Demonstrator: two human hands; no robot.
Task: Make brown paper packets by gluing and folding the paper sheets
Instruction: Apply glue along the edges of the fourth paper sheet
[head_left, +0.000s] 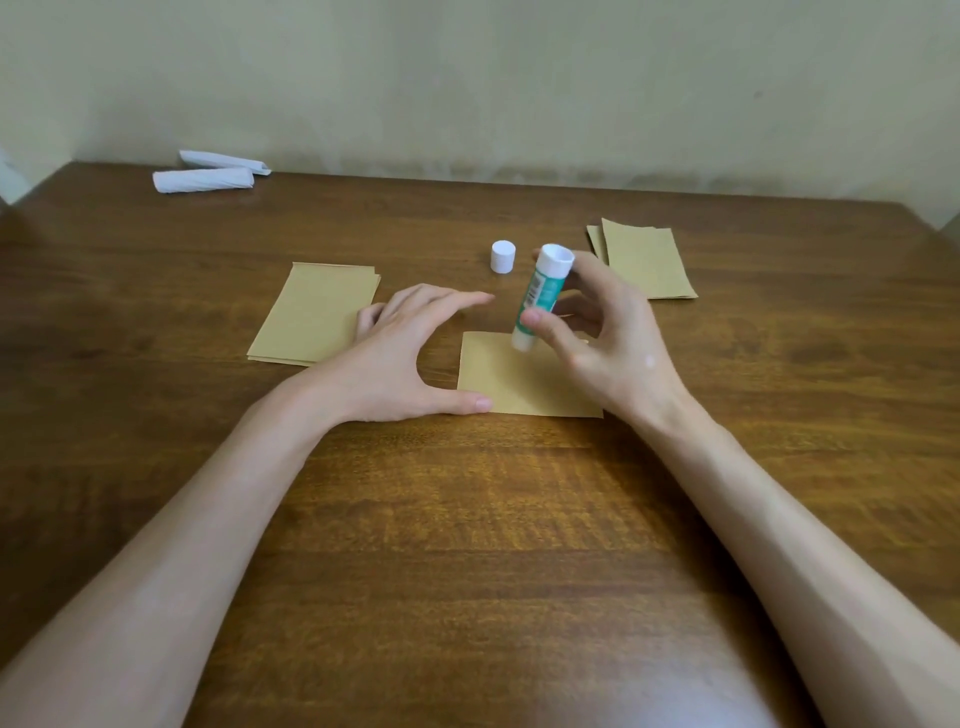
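Green glue stick (541, 289) between right fingers (597, 283)

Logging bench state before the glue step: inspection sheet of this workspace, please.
surface: glossy wooden table.
job's things: brown sheet at centre; uncapped glue stick over its far edge; white cap standing behind; brown sheet stack left; brown paper pile right.
clutter: two white paper rolls, far left.
grippers: left hand open, thumb on the brown sheet; right hand grips the glue stick.
cables: nothing seen.
surroundings: plain pale wall.
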